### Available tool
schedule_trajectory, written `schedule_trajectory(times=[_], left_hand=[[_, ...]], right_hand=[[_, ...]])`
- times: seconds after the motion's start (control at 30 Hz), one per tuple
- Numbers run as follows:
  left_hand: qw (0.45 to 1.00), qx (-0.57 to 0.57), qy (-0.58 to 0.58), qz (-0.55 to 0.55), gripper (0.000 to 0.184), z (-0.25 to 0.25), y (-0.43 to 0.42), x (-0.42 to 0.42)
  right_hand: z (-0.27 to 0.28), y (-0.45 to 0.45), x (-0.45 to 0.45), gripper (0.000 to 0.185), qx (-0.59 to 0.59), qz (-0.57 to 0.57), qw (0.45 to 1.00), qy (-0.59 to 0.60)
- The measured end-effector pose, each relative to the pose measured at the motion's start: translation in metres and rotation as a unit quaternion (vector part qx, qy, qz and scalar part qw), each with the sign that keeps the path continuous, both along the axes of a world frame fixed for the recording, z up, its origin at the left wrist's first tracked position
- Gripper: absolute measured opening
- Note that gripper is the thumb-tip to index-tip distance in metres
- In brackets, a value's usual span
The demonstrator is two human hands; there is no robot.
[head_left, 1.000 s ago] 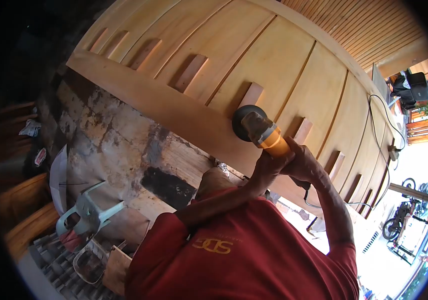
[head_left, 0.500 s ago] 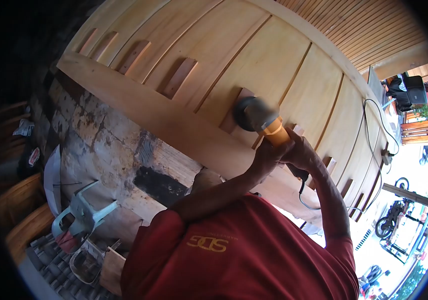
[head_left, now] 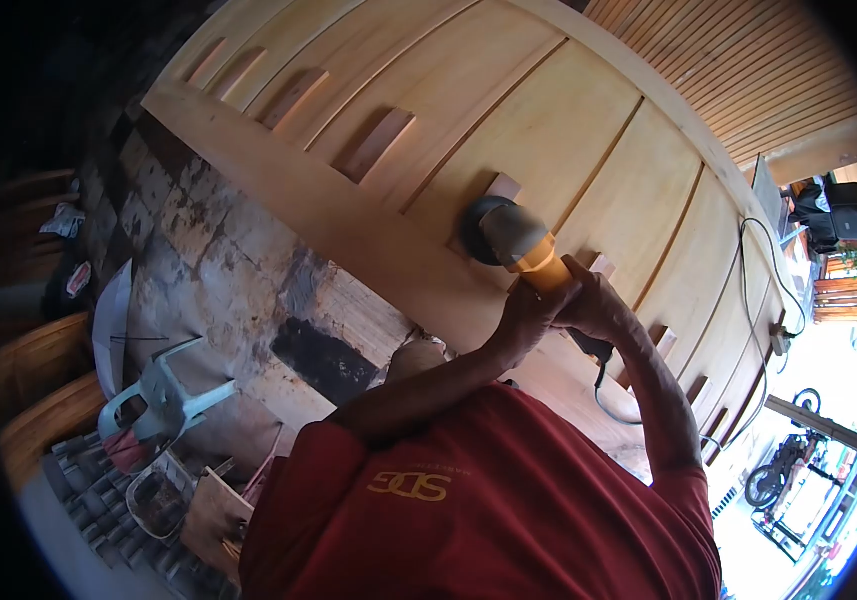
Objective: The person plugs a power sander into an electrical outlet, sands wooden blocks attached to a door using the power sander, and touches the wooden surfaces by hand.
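An orange and grey power tool (head_left: 539, 258) with a dark round disc (head_left: 481, 230) is held over a large wooden panel (head_left: 539, 130). My left hand (head_left: 529, 318) is wrapped round the tool's orange body. Beside it, my right hand (head_left: 594, 300) grips the same body near its rear end, fingers closed. The disc lies against the panel's lower edge strip, partly over a small wooden block (head_left: 504, 186). More blocks stand in a row along the panel, one of them (head_left: 384, 140) to the left of the disc. A black cord (head_left: 599, 385) hangs from the tool's rear.
A pale green plastic stool (head_left: 174, 390) lies at the lower left, near a clear container (head_left: 159, 495) and a wood piece (head_left: 217, 515). The cable (head_left: 746, 270) runs over the panel's right end. A motorcycle (head_left: 784, 470) stands outside at the right.
The tool and both hands first shifted down over the block, then slightly back up and left along the panel. Both hands kept their hold. The camera view has also shifted a little.
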State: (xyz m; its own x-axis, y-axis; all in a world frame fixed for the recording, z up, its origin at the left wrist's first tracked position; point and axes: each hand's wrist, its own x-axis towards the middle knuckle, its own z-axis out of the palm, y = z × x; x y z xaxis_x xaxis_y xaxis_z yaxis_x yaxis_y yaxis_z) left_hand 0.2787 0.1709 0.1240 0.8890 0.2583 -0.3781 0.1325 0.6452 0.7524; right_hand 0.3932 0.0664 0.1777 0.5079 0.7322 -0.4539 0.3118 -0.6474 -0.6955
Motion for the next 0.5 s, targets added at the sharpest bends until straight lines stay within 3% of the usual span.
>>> schedule_trajectory(times=[0.3, 0.5], left_hand=[[0.999, 0.035, 0.016, 0.024, 0.065, -0.010, -0.012, -0.024], [0.998, -0.054, 0.000, -0.007, 0.065, -0.006, -0.012, -0.020]], right_hand=[[0.008, -0.001, -0.016, 0.066, -0.007, 0.045, 0.999, -0.002], [0.015, 0.002, -0.011, 0.070, -0.034, 0.030, 0.999, 0.014]])
